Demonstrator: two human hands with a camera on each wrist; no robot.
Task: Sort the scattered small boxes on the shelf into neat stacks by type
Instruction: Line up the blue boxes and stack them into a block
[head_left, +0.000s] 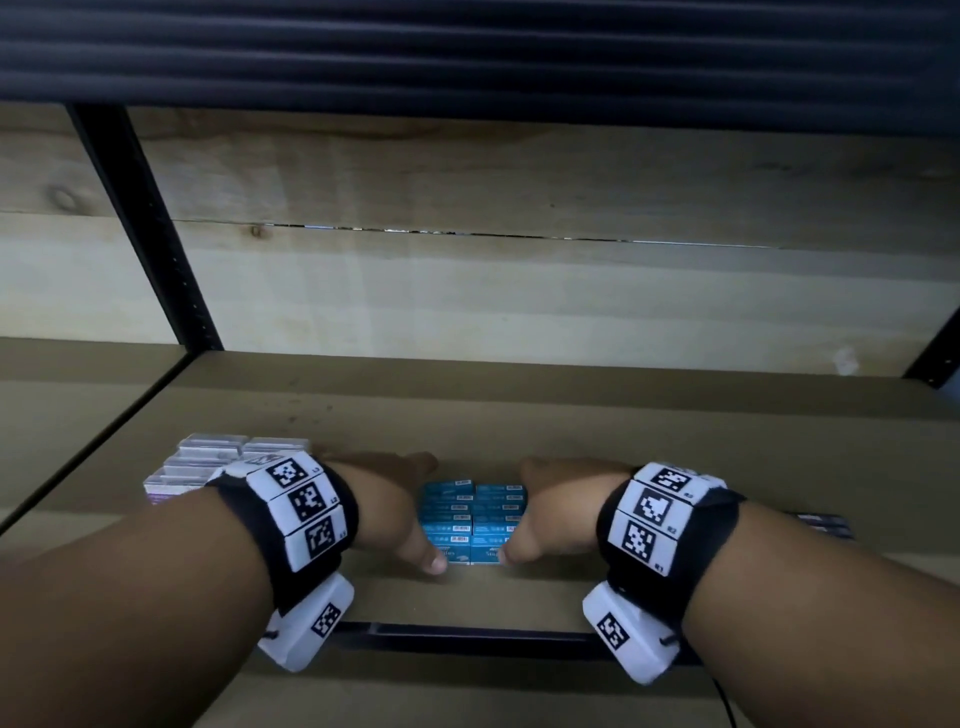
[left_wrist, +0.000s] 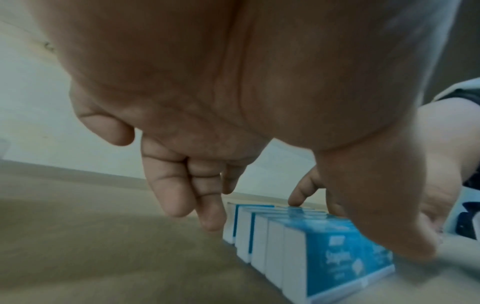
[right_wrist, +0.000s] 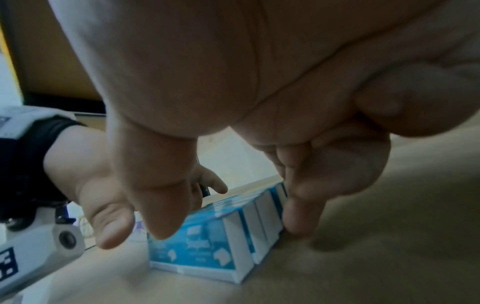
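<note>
A tight block of small blue staple boxes (head_left: 472, 519) stands in two rows on the brown shelf (head_left: 519, 405), near its front edge. My left hand (head_left: 402, 506) lies against the block's left side, fingers straight down along the white box ends (left_wrist: 259, 236), thumb at the front corner. My right hand (head_left: 545, 506) mirrors it on the right side, fingers (right_wrist: 301, 216) against the box ends and thumb at the front. Neither hand curls round a box. A group of silver boxes (head_left: 208, 462) sits to the left, partly hidden by my left wrist.
A black upright post (head_left: 145, 223) rises at the back left and a wooden wall (head_left: 519, 286) closes the back. A black rail (head_left: 467, 636) runs along the shelf's front. A dark flat item (head_left: 826, 525) lies behind my right forearm.
</note>
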